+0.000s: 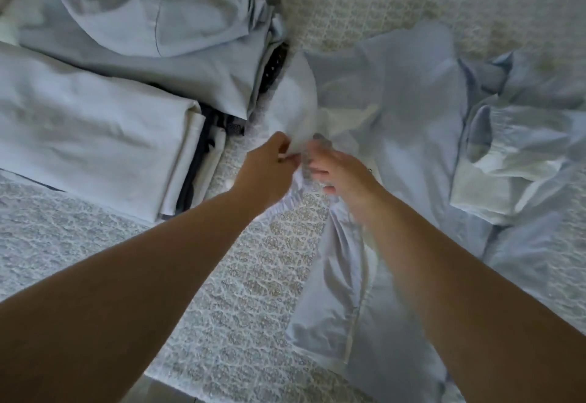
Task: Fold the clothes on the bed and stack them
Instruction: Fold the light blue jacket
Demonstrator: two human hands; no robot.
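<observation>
A pale blue garment point(390, 107) lies spread and crumpled across the middle and right of the bed, one part trailing toward me under my right arm. My left hand point(269, 165) pinches a gathered edge of it at the centre. My right hand point(336, 171) is blurred beside it, fingers spread over the same edge; its grip is unclear. A neat folded stack point(95, 130) of light blue and dark pieces sits at the left. Behind it lies another loosely folded pale blue pile point(152, 22).
The bed cover point(253, 276) has a grey-white floral pattern. More crumpled pale blue and white cloth point(513, 149) lies at the right. A dark dotted item point(276, 63) shows between the piles. The bed's near edge point(177, 383) is at the bottom.
</observation>
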